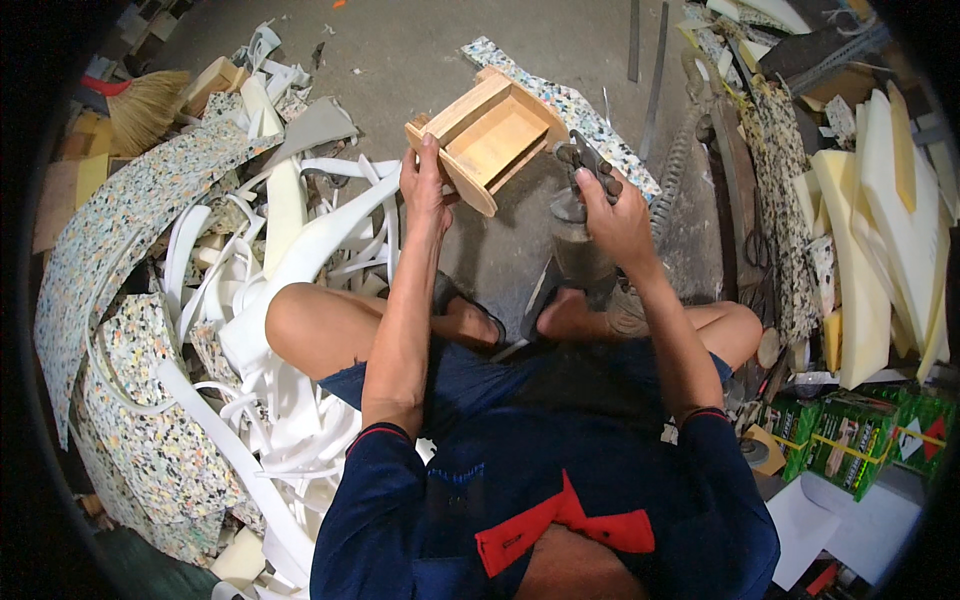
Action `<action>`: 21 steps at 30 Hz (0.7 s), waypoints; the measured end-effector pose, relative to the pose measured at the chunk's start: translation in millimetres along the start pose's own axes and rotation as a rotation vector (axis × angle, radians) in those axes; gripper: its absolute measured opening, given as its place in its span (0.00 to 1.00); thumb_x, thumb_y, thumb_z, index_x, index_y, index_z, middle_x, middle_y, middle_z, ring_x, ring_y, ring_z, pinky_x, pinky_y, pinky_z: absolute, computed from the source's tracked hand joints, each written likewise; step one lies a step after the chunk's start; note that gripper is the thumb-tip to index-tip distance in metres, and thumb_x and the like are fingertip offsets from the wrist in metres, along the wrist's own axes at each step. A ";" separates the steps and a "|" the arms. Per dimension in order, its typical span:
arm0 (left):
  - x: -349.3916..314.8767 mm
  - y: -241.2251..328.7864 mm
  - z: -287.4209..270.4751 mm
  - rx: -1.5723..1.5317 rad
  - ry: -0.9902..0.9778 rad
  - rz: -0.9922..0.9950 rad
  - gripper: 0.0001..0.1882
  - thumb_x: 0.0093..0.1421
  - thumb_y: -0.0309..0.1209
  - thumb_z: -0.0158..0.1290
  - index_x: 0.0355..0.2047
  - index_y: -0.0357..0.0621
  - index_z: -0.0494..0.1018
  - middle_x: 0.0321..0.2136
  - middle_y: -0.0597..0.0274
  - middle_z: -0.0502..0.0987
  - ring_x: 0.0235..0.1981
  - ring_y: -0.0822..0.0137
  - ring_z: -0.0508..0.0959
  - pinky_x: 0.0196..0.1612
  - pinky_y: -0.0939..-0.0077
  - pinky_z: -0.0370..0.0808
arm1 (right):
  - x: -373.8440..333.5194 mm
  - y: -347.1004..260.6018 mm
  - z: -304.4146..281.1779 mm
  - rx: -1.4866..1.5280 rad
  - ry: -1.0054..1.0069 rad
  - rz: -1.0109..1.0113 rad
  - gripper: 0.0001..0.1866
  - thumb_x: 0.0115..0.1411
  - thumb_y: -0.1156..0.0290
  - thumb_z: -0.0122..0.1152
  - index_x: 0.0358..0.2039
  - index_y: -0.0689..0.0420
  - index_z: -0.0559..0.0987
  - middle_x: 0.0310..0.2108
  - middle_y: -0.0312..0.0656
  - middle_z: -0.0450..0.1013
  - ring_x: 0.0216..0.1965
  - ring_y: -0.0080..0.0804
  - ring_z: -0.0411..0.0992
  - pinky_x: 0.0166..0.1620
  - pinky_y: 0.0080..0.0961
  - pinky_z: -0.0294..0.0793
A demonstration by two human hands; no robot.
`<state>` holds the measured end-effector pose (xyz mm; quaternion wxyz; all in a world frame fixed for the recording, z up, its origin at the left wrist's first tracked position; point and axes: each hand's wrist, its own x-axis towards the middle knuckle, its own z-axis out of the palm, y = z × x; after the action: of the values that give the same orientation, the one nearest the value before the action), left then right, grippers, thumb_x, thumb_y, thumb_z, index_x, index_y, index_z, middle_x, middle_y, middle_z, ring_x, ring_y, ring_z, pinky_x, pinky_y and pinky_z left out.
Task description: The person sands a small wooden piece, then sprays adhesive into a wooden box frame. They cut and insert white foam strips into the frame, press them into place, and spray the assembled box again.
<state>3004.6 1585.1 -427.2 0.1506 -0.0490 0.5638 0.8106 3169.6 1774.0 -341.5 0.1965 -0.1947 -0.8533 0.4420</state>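
In my left hand is a small pale wooden frame, open like a box, with rounded side panels and a slot near its lower edge. My fingers grip it by its left side, thumb on top, and it is held up tilted over the floor. My right hand is closed around a dark metal spray gun, its nozzle end close to the frame's right side panel. Beneath the gun hangs a greyish cup. Whether spray is coming out cannot be seen.
Speckled foam sheets and white foam offcuts heap up on the left, with a straw broom behind. A speckled foam strip lies beyond the frame. A ribbed hose, cream foam slabs and green boxes are on the right.
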 end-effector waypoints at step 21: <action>12.3 -13.0 -7.1 -0.023 0.013 0.120 0.40 0.63 0.55 0.53 0.63 0.38 0.57 0.48 0.50 0.71 0.42 0.60 0.80 0.35 0.54 0.82 | -4.2 -9.2 -20.1 0.207 -0.541 -0.012 0.21 0.69 0.55 0.54 0.27 0.59 0.79 0.16 0.28 0.67 0.19 0.17 0.62 0.24 0.20 0.62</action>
<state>2996.2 1585.0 -444.5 0.0975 -0.0222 0.5573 0.8243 3181.9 1780.6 -323.9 -0.0166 -0.0437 -0.8263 0.5613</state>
